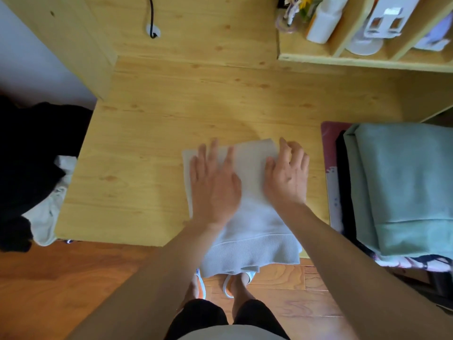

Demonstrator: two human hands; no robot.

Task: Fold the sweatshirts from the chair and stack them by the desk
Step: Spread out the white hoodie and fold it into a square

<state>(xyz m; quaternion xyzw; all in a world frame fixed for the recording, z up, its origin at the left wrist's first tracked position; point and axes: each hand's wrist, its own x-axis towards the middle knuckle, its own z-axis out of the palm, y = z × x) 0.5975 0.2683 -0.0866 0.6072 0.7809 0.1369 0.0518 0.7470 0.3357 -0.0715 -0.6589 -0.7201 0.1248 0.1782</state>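
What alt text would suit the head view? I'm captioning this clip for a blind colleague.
Seen from above, a person's left hand and right hand press flat on a pale grey sweatshirt on a light wooden desk, its ribbed hem hanging over the near edge. A folded green sweatshirt tops a stack on the right; dark clothes are heaped on the left.

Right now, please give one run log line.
left hand flat on grey sweatshirt | right hand at its right edge | green sweatshirt already stacked
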